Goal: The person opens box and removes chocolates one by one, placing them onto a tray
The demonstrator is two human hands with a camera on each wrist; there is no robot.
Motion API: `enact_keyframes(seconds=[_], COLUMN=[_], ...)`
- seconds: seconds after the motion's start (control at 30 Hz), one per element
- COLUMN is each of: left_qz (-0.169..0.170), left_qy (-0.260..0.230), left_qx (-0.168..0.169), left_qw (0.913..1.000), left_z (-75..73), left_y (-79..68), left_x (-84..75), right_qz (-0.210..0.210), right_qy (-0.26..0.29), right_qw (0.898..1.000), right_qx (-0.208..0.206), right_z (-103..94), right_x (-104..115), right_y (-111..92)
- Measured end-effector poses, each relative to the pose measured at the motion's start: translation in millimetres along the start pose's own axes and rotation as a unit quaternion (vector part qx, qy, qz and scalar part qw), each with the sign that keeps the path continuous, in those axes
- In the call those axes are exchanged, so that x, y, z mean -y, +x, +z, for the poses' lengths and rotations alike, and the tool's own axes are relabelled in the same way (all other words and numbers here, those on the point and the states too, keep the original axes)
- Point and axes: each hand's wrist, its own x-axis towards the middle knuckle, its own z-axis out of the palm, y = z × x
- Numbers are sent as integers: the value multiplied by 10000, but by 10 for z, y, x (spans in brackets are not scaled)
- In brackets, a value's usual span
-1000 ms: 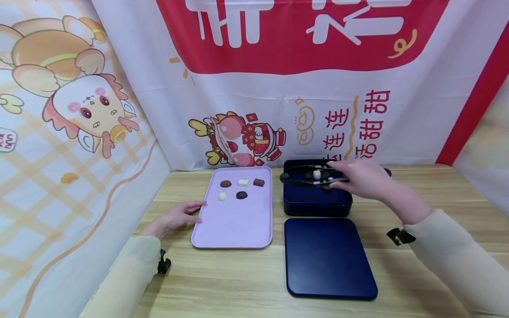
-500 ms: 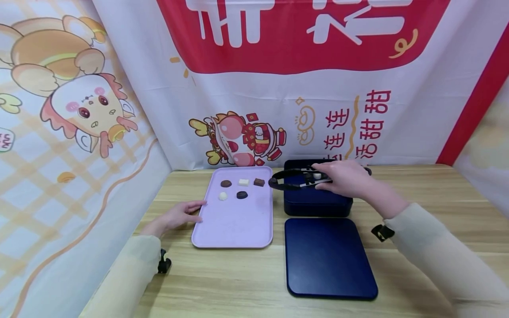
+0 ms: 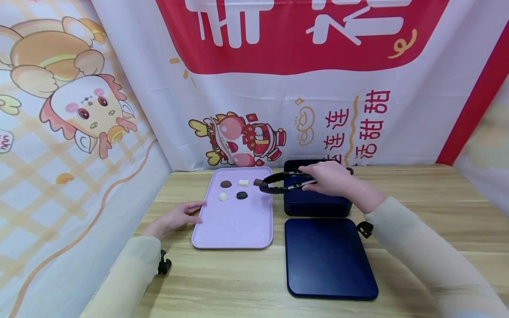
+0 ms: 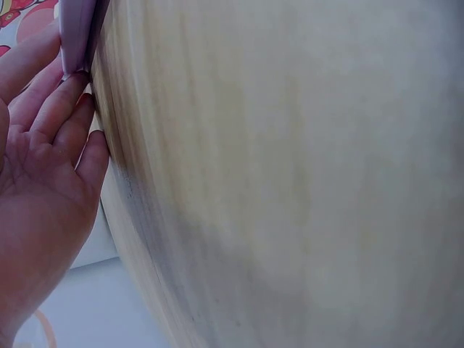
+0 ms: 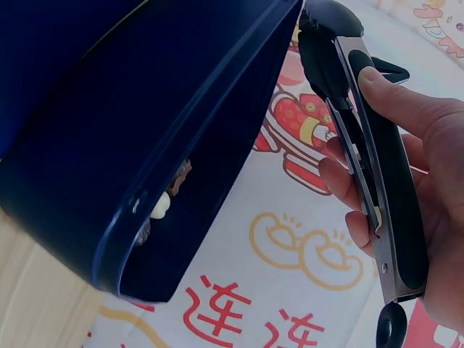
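Note:
My right hand (image 3: pixel 328 177) grips black-and-silver tongs (image 3: pixel 292 180) above the dark blue box (image 3: pixel 318 204). The tongs' tips meet over the right rim of the lilac tray (image 3: pixel 234 227), partly covering a brown square chocolate (image 3: pixel 256 182). Whether anything sits between the tips, I cannot tell. Also on the tray are a round brown chocolate (image 3: pixel 226 183), a white rectangular one (image 3: pixel 244 182), a white round one (image 3: pixel 222 196) and a dark oval one (image 3: pixel 241 195). My left hand (image 3: pixel 179 215) touches the tray's left edge with extended fingers.
A dark blue lid (image 3: pixel 330 258) lies on the wooden table (image 3: pixel 234 282) in front of the box. In the right wrist view, a white chocolate (image 5: pixel 161 206) and a brown one (image 5: pixel 180 177) show inside the box. A printed cloth (image 3: pixel 254 88) hangs behind.
My right hand has carried the tongs leftward from over the box until their tips reach above the tray's right rim. The left hand and tray stay put.

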Motion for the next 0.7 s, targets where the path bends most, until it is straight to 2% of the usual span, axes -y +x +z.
enact_keyframes(seconds=[0.3,0.7], left_qz=[22,50], left_qy=[27,76], left_qx=[7,-15], left_qw=[10000,10000], left_z=[-3,3], left_y=[-15,-9], left_x=[-12,-2], right_qz=[34,124], right_qy=[-174,-82], right_qw=[9993,9966], right_qx=[332,813], right_z=[68,124], right_x=[56,141], right_y=[149,299])
